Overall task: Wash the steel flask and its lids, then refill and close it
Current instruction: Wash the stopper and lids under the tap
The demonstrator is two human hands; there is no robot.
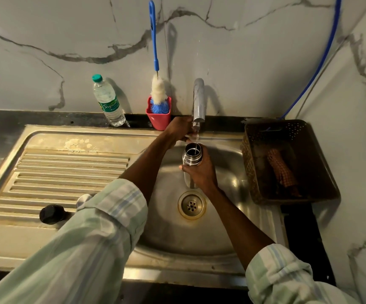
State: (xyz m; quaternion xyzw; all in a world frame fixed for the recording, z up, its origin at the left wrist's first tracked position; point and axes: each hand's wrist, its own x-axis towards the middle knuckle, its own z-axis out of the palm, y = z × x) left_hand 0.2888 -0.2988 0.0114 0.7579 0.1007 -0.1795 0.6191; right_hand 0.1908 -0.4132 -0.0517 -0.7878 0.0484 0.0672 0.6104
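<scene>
1. The right hand [200, 172] is gripping the open steel flask [192, 156] upright under the tap [199, 102], and a thin stream is running into it.
2. The left hand [178, 128] is reaching behind the tap's spout; its grip cannot be told.
3. Left of the tap, a red holder [159, 119] is carrying a bottle brush [158, 91]; right, a brown basket [287, 161] is holding a checked cloth [282, 170].

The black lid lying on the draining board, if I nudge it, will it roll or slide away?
The black lid looks rounded and lies on its side, so it may roll. The ridged draining board would probably catch it between grooves. It looks like light plastic, possibly wet and slippery.
</scene>
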